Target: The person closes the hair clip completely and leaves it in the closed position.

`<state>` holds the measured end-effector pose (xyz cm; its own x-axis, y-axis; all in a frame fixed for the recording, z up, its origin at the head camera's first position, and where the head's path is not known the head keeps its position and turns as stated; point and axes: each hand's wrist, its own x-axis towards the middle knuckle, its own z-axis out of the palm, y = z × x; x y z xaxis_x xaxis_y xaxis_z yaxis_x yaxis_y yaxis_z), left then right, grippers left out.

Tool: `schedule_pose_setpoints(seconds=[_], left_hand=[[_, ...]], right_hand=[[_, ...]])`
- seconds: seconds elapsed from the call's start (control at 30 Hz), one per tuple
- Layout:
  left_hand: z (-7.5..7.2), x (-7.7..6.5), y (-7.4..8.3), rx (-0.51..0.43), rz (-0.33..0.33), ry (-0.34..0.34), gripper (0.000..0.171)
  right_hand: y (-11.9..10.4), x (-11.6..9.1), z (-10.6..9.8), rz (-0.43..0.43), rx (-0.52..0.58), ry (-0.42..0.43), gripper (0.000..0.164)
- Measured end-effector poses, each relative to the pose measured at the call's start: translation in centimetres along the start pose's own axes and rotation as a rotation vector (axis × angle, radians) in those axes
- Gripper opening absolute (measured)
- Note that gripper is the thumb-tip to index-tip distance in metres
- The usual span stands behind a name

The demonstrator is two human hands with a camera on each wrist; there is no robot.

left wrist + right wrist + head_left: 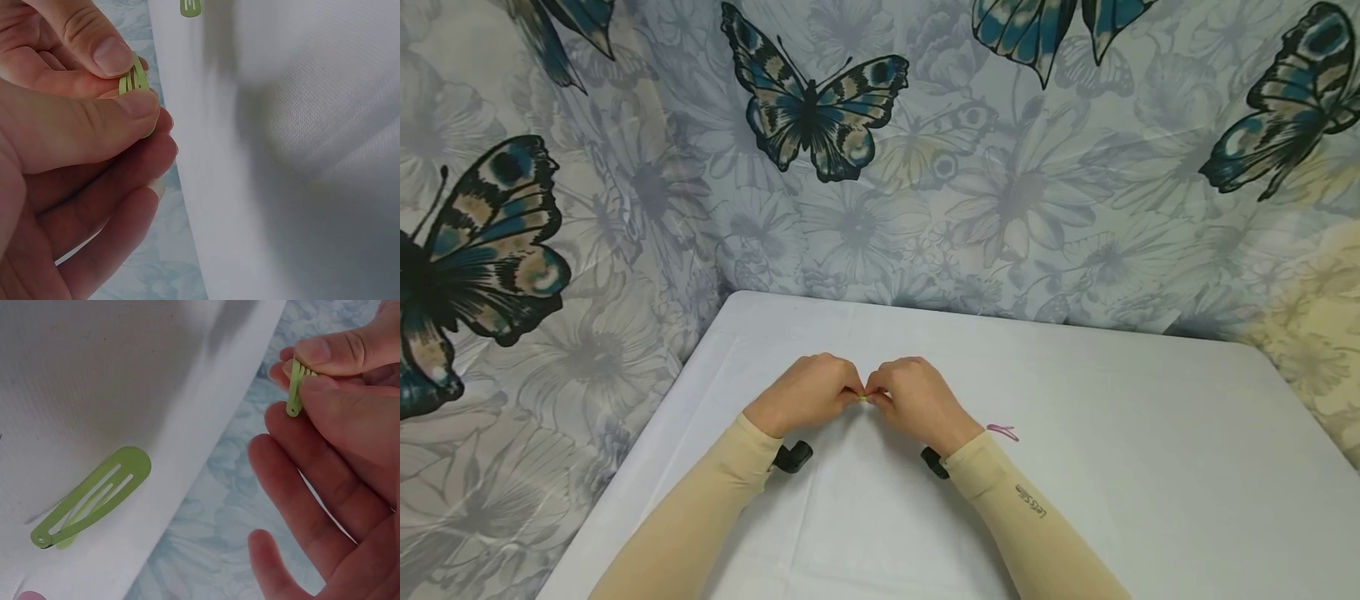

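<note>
Over the middle of the table, my left hand [812, 388] and right hand [919, 398] meet at the fingertips. Between them they pinch a small green snap hair clip [139, 80], thumbs against its face; in the right wrist view one rounded, riveted end of this hair clip [292, 407] sticks out below the thumb. Parts of it are covered by fingers. A second green snap clip [94, 499] lies on the white cloth with its inner tongue sprung out. Beside my right wrist is a pink hair clip [1002, 432].
A white cloth covers the table [1150, 467]. Behind and to the left hang fabric walls printed with flowers and butterflies [811, 117]. Small black devices [793, 457] sit at both wrists, below the beige sleeves [700, 508].
</note>
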<state>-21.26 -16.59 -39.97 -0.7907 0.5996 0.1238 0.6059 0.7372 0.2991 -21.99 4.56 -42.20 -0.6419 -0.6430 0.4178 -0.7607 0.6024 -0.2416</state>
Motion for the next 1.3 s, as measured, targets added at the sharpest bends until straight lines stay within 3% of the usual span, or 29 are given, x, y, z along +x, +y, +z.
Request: schedule_pose_setpoints(seconds=[0.43, 0.77, 1.03, 1.3], left_hand=[[0.2, 0.0, 0.0, -0.107, -0.092, -0.061, 0.01], [0.5, 0.3, -0.3, -0.113, -0.075, -0.06, 0.009], [1.2, 0.3, -0.5, -0.084, -0.129, -0.115, 0.014], [1.9, 0.3, -0.6, -0.051, -0.142, -0.109, 0.017]], right_hand=[[-0.2, -0.2, 0.4, -0.007, -0.018, -0.012, 0.008], [-0.1, -0.3, 0.6, 0.024, 0.004, -0.036, 0.009], [0.6, -0.5, -0.6, 0.136, 0.039, -0.07, 0.007], [2.2, -1.8, -2.2, 0.249, 0.059, -0.104, 0.008]])
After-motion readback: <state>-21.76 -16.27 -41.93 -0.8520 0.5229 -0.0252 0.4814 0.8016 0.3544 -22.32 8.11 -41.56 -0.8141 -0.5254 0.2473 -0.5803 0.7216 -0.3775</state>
